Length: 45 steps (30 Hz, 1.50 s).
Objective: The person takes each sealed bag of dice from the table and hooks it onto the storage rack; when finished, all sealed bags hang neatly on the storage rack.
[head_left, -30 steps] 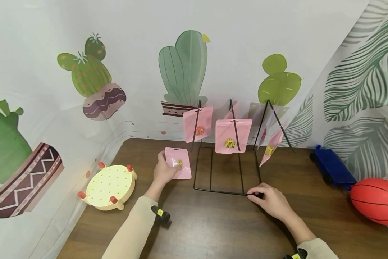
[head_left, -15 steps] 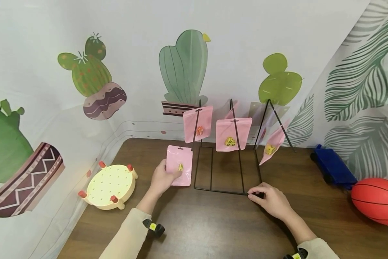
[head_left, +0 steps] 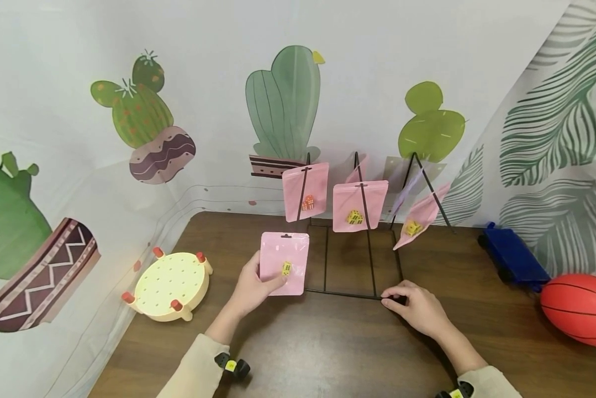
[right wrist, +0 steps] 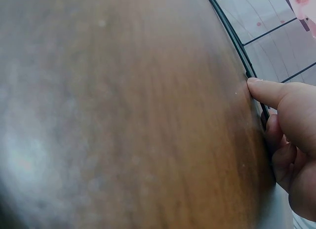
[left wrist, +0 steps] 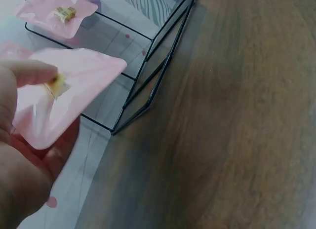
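Note:
My left hand (head_left: 250,287) pinches a pink zip pouch (head_left: 273,251) with yellow dice showing on it, thumb on the front and fingers behind. The pouch is upright, just in front of the left side of a black wire rack (head_left: 344,294). In the left wrist view the thumb presses the pouch (left wrist: 84,66) beside the yellow print. My right hand (head_left: 417,309) grips the rack's front right corner; the right wrist view has thumb and fingers around the bar. From the rack's hooks hang a pouch with orange dice (head_left: 293,190), a yellow-dice pouch (head_left: 344,204) and a tilted pouch (head_left: 424,213).
On the left of the wooden table (head_left: 317,348) lies a round, pale yellow perforated piece with red-tipped legs (head_left: 170,282). A blue wheeled toy (head_left: 516,257) and a red ball with black lines (head_left: 581,309) are at the right. A cactus-print sheet (head_left: 218,127) stands behind.
My left hand has brought the pouch to the right, slightly nearer to me, and turned it more face-on. My right hand stays on the rack corner. The right-hand hanging pouch has swung a little.

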Each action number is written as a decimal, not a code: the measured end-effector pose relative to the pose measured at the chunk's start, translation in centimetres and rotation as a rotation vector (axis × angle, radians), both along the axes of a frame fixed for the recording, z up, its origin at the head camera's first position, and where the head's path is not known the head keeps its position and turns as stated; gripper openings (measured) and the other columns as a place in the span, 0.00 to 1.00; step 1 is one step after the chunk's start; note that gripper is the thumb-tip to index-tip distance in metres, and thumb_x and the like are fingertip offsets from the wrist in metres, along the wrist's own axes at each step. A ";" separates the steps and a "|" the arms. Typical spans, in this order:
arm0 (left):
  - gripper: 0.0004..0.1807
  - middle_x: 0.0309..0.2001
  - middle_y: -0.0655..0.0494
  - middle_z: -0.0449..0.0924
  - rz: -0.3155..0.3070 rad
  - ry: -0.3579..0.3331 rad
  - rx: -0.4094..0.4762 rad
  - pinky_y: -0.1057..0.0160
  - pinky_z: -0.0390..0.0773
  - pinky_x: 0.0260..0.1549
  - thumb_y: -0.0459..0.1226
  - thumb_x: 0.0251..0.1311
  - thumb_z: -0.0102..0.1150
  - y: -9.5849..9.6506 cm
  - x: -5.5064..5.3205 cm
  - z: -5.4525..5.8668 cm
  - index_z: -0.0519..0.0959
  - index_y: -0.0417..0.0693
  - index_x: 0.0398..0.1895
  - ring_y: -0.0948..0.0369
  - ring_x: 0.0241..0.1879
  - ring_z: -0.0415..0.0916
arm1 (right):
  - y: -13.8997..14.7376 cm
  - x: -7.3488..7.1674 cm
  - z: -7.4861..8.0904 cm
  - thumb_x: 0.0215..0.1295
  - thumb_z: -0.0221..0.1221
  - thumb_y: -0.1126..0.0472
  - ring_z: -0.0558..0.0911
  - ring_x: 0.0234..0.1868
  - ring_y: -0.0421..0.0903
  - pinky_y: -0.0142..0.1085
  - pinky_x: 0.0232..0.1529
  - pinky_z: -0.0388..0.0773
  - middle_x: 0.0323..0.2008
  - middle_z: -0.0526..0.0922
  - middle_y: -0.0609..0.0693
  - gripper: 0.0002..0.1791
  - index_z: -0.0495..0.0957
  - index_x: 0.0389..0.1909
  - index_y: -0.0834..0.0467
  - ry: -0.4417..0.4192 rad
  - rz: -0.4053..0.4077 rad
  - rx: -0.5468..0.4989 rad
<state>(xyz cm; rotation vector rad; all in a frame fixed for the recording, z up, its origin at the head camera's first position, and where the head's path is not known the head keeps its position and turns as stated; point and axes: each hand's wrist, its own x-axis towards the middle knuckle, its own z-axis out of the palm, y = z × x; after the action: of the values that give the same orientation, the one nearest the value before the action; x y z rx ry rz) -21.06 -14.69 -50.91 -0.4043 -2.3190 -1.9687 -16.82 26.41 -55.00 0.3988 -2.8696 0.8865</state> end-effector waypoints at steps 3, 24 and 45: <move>0.27 0.45 0.45 0.84 -0.043 0.054 0.026 0.57 0.84 0.39 0.25 0.52 0.75 0.2 0.5 0.5 0.76 0.44 0.56 0.54 0.42 0.83 | 0.0 0.0 0.0 0.65 0.71 0.48 0.74 0.31 0.34 0.34 0.30 0.71 0.34 0.77 0.33 0.04 0.88 0.40 0.36 0.008 0.002 -0.004; 0.33 0.51 0.49 0.82 -0.134 0.340 0.101 0.55 0.85 0.41 0.23 0.51 0.75 2.5 2.5 5.3 0.76 0.46 0.61 0.54 0.46 0.82 | 0.0 0.0 -0.1 0.65 0.71 0.48 0.74 0.30 0.34 0.34 0.29 0.71 0.34 0.77 0.33 0.05 0.89 0.40 0.38 0.014 0.013 -0.014; 0.32 0.49 0.47 0.82 -0.073 0.300 0.146 0.54 0.86 0.41 0.24 0.54 0.75 3.8 1.9 5.7 0.74 0.45 0.62 0.53 0.45 0.83 | 0.1 0.1 -0.1 0.65 0.71 0.48 0.75 0.32 0.34 0.35 0.30 0.71 0.35 0.78 0.33 0.05 0.88 0.40 0.37 0.024 0.011 -0.010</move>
<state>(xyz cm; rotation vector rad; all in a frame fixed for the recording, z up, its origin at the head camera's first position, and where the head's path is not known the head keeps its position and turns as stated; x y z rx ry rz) -19.12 -10.92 -45.22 -0.7250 -1.9914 -1.9361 -16.76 26.48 -55.06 0.4221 -2.8425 0.8920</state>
